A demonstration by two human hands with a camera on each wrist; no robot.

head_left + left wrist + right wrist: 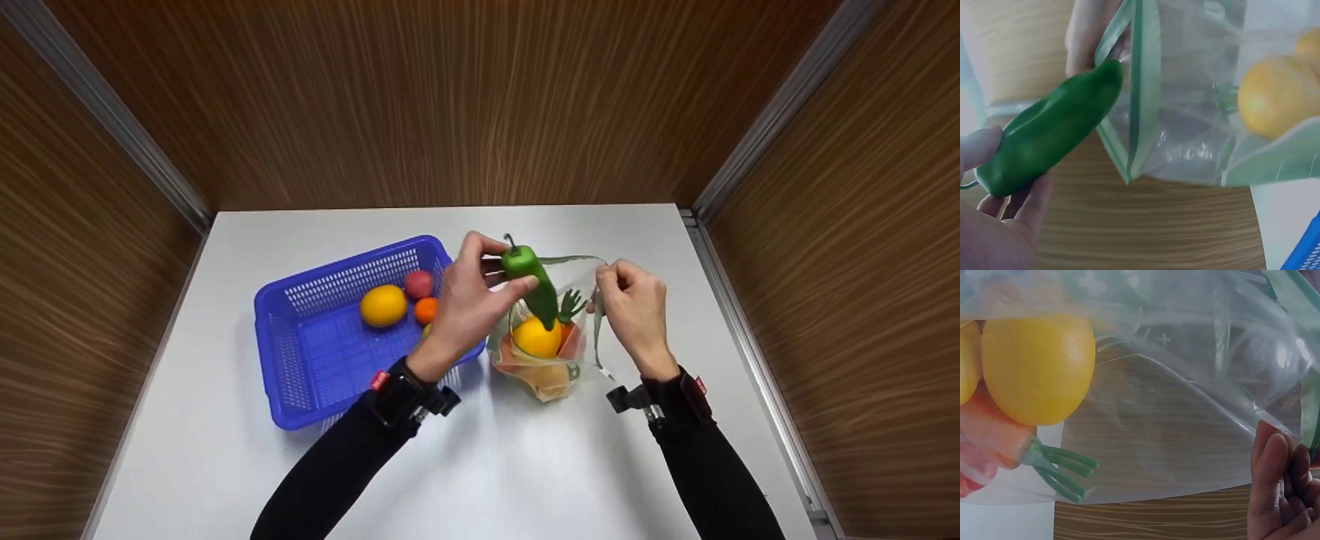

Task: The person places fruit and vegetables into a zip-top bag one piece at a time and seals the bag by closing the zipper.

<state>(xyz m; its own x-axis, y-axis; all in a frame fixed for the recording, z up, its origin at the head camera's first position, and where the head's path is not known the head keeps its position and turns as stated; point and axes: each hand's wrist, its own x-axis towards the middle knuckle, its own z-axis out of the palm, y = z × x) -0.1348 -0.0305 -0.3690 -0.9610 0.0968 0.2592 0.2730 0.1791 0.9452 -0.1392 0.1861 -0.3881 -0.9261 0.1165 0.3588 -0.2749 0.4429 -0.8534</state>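
2 black sleeves (pixel 330 461), 2 dark wrist straps (pixel 399 394), red tags (pixel 379 380), black attachments (pixel 448 400), probably cameras

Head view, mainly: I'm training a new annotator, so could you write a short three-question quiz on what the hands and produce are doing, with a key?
1. Open question: which vegetable does the left hand hold?
2. True or false: the right hand grips the green-edged clear bag by its rim.
3. Multiple choice: where is the carrot?
A) In the blue basket
B) Inside the bag
C) In the right hand

Key:
1. A green pepper
2. True
3. B
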